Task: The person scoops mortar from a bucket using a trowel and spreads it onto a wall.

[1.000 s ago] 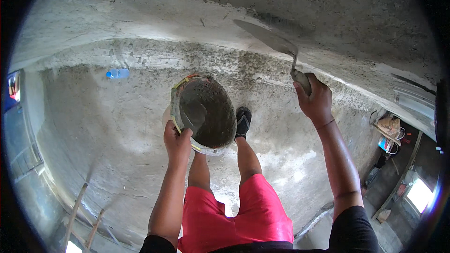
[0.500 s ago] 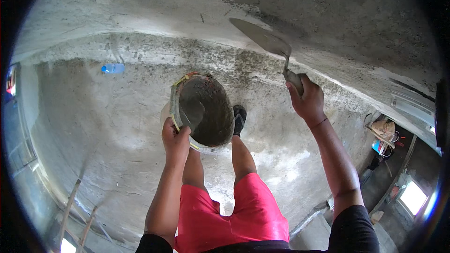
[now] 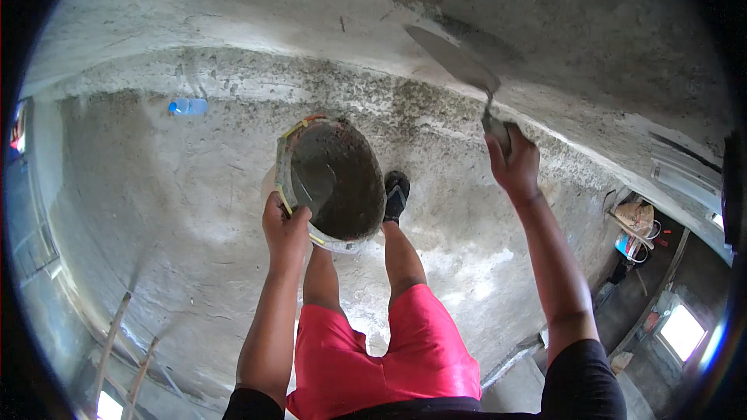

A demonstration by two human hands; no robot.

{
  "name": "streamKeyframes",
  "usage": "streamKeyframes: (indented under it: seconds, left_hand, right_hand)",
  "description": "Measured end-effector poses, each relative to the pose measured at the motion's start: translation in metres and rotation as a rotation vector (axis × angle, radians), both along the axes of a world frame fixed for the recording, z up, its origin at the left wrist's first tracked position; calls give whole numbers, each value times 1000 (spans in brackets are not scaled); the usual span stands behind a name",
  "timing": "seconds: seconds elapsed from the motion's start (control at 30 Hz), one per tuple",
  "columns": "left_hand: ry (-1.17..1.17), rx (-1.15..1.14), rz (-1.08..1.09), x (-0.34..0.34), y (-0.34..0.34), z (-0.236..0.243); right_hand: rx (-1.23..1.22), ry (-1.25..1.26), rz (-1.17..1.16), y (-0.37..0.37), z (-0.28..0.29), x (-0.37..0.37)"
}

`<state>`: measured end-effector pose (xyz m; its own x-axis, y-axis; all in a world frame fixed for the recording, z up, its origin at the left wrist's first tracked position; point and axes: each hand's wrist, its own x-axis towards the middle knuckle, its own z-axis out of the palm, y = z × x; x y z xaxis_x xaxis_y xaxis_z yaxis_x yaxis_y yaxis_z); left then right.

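My left hand (image 3: 285, 227) grips the near-left rim of a bucket (image 3: 284, 179), which is tilted so its mouth faces up toward me. Wet grey mortar (image 3: 342, 194) lies inside it. In my right hand (image 3: 515, 162) is the handle of a pointed trowel (image 3: 457, 62), held out ahead and to the right. The trowel's blade lies close along the wall (image 3: 591, 47), beside a darker patch of plaster; whether it touches is hard to tell. Fingers of both hands are closed round what they hold.
A blue plastic bottle (image 3: 188, 106) lies on the rough concrete floor (image 3: 179, 202) near the wall's foot. Wooden poles (image 3: 113, 342) lean at the lower left. Far right, a white-and-blue pail (image 3: 630, 247) stands by a brown sack (image 3: 634, 218). My sandalled foot (image 3: 396, 194) is beside the bucket.
My right hand and the trowel have shifted slightly to the right along the wall. The bucket in my left hand has moved a little to the left.
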<state>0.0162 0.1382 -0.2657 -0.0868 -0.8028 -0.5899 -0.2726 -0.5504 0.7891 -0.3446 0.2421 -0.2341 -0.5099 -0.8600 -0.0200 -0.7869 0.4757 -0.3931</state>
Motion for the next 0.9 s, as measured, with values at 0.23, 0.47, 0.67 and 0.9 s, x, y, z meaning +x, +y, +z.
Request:
streamKeyframes:
  seconds: [0.23, 0.47, 0.67, 0.9]
  left_hand:
    - [0, -62, 25, 4, 4, -1]
    - [10, -32, 43, 11, 6, -1]
    - [32, 28, 4, 14, 5, 2]
    - [-17, -60, 56, 14, 0, 9]
  right_hand:
    - [-85, 120, -22, -45, -14, 5]
    - [-82, -84, -57, -9, -19, 31]
    - [-132, 102, -54, -51, -4, 2]
    - [170, -114, -150, 24, 4, 43]
